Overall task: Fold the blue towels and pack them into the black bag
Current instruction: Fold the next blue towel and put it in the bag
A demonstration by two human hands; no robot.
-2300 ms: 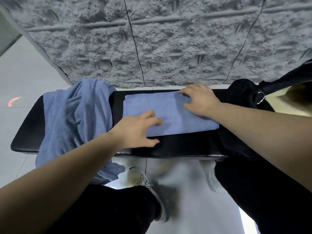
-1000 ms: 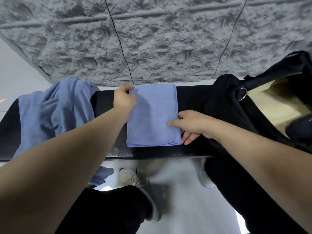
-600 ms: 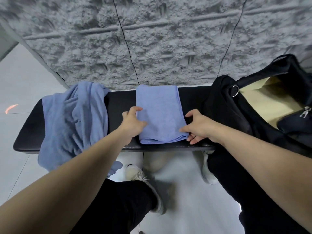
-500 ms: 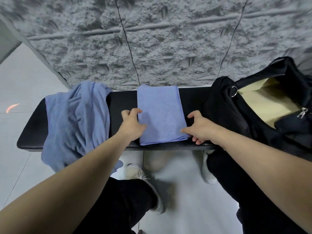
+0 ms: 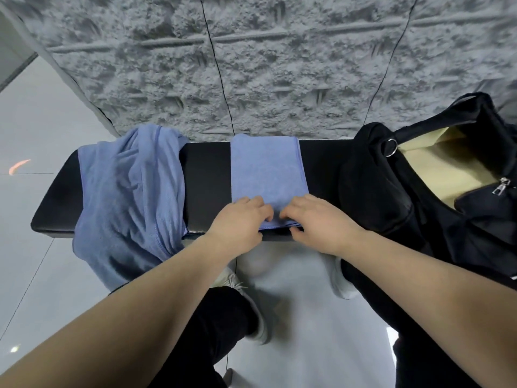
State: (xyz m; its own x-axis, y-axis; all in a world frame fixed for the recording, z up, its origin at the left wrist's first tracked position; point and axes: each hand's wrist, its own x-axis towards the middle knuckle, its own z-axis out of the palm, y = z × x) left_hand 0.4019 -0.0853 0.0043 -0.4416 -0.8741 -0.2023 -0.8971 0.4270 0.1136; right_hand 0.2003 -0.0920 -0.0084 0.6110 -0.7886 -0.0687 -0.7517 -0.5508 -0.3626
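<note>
One blue towel partly folded on a black padded bench [image 5: 204,186]; nothing visibly packed.

A narrow folded blue terry towel [image 5: 265,175] lies across the bench's middle, from back edge to front edge. A second, crumpled blue towel [image 5: 131,191] drapes over the bench's left end, unfolded. The open black fabric bag [image 5: 391,197] sits at the right end, its tan lining showing no towel. At the front edge, the left hand [image 5: 237,228] and right hand [image 5: 321,222] rest close together, curled fingers pinching the folded towel's near end, likely for another fold.
</note>
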